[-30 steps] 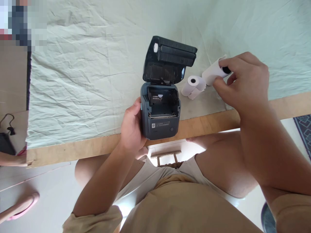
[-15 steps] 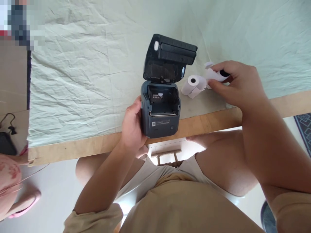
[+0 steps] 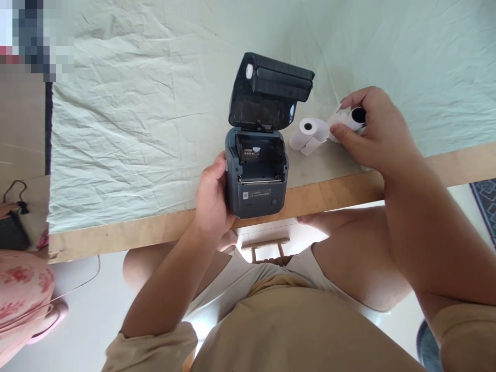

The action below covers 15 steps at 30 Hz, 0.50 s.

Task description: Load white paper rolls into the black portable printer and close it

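Observation:
A dark grey label printer is held by my left hand, which grips its left side over the table's front edge. Its black lid stands raised, and the compartment inside shows a small white label with no roll in it. My right hand pinches a white paper roll with a wide black core, thumb in front and fingers behind. Between that roll and the printer, a second white paper roll with a small dark core stands on the cloth, its loose end curling to the right.
A pale green wrinkled cloth covers the table, whose bare wooden edge runs along the front. At the far left, part of another person in pink floral clothing shows near a black item. A wooden stool is below.
My right hand has turned the wide-core roll slightly, so more of its black core shows. The person at the left has moved further into view. My left hand keeps hold of the printer.

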Each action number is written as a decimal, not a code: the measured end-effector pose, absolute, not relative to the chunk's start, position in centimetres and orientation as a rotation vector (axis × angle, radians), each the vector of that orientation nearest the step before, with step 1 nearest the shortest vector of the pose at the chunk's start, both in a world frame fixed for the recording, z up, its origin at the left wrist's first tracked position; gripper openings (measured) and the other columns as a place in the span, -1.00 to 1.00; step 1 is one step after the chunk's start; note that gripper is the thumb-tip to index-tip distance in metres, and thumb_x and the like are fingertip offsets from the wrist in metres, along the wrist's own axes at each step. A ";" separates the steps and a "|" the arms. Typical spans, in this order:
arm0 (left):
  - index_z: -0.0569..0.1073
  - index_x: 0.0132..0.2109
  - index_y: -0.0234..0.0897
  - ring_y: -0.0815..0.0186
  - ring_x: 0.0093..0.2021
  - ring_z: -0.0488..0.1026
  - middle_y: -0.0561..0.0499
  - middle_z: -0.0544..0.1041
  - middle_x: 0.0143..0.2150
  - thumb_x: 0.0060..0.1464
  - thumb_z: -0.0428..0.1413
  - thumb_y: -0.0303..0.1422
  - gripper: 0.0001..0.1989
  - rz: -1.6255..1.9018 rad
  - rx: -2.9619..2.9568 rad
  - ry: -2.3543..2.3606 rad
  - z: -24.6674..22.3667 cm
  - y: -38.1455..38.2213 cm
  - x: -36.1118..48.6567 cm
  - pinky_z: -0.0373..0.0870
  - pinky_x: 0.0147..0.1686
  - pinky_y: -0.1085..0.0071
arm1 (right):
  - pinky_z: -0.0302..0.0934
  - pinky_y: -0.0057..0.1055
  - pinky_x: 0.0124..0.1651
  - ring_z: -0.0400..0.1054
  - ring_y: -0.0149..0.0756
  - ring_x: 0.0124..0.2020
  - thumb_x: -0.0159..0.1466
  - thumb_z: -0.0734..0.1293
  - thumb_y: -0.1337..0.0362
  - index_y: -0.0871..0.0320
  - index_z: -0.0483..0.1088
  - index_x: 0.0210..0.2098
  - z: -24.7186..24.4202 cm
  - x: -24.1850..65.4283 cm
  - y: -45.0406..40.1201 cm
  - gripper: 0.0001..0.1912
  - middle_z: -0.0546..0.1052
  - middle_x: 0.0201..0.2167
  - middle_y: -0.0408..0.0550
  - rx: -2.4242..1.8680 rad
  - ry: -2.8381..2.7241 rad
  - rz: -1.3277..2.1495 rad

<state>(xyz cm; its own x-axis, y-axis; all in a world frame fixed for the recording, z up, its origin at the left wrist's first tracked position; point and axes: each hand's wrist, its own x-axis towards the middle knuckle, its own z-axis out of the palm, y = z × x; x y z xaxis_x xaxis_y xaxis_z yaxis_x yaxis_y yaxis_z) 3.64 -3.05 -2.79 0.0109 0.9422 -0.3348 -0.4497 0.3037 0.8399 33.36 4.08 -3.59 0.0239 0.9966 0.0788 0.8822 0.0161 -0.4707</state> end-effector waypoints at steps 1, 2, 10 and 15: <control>0.52 -0.29 -0.11 -0.15 0.06 0.69 -0.11 0.65 -0.27 0.22 0.25 0.14 -0.57 1.194 0.602 1.047 -2.8 -3.0 3.6 0.74 -0.07 -0.02 | 0.48 -0.09 0.00 0.51 -0.18 -0.12 0.23 0.53 0.27 -0.04 0.43 0.11 -3.8 33.5 4.1 -0.52 0.61 0.08 0.00 -1.894 -1.903 0.409; 0.52 -0.28 -0.12 -0.15 0.07 0.70 -0.11 0.65 -0.27 0.21 0.25 0.13 -0.58 1.195 0.602 1.040 -2.8 -3.0 3.6 0.74 -0.06 -0.02 | 0.49 -0.09 0.01 0.52 -0.17 -0.10 0.21 0.54 0.28 -0.05 0.40 0.13 -3.9 33.5 4.1 -0.47 0.61 0.05 -0.02 -1.857 -1.875 0.432; 0.59 -0.28 -0.11 -0.16 0.09 0.69 -0.11 0.62 -0.30 0.28 0.24 0.18 -0.53 1.221 0.636 1.046 -2.7 -3.2 3.6 0.74 -0.03 -0.04 | 0.54 -0.17 0.08 0.58 -0.21 0.01 0.25 0.49 0.40 -0.07 0.55 0.12 -3.9 32.7 3.5 -0.53 0.64 0.17 0.01 -1.761 -1.849 0.417; 0.60 -0.29 -0.14 -0.14 0.05 0.70 -0.10 0.64 -0.30 0.21 0.30 0.06 -0.64 1.231 0.591 1.011 -2.5 -3.1 3.7 0.75 -0.04 -0.04 | 0.54 -0.14 0.07 0.56 -0.23 -0.04 0.27 0.45 0.43 -0.09 0.51 0.27 -4.0 33.0 3.7 -0.39 0.68 0.12 -0.01 -1.804 -1.842 0.357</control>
